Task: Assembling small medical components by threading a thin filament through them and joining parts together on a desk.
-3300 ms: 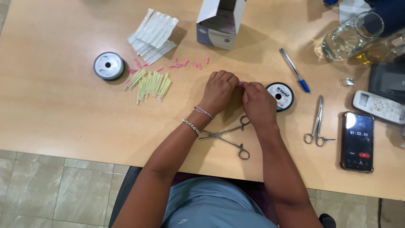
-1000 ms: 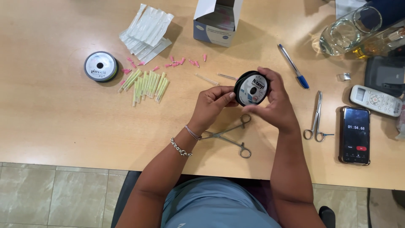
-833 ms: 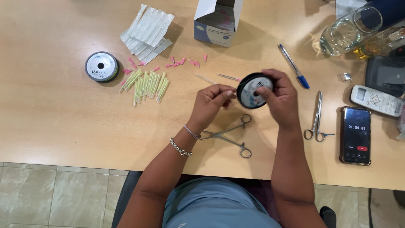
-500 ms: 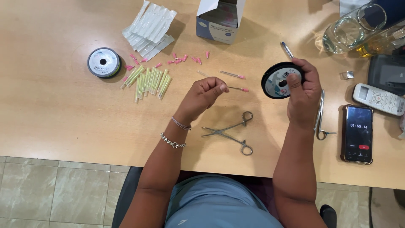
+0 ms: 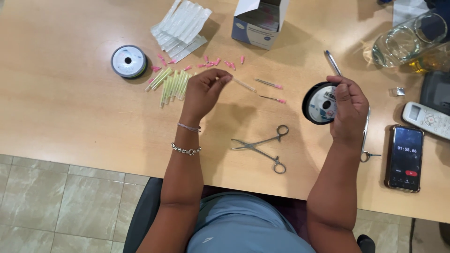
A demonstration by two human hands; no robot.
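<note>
**Spool raised in the right hand, left hand pinched shut over the needles**

While I watch from the head camera, my right hand [image 5: 348, 108] holds a black spool with a pale label [image 5: 321, 103] tilted on edge just above the counter [image 5: 70, 117], its grip pressed onto the spool's rim with the thumb across the top. My left hand [image 5: 204, 89] sits well apart from it to the left, fingertips pinched together; I cannot tell whether a thread runs between them, it is too fine to see. Just beside that hand's fingertips lies a clear capped needle [image 5: 244, 85], and two more needles with pink hubs [image 5: 269, 84] lie between the two hands. Under the left hand's far side rests a bundle of pale green caps [image 5: 168, 82], with small pink bits [image 5: 215, 62] scattered beyond. A second spool [image 5: 128, 61] lies flat near the caps, next to a pile of clear wrappers [image 5: 182, 23]. An opened white and blue box [image 5: 260, 21] stands at the far edge. Steel forceps [image 5: 260, 147] lie flat between my forearms. A dark phone [image 5: 405, 158] lies right of my right wrist, close to it.
</note>
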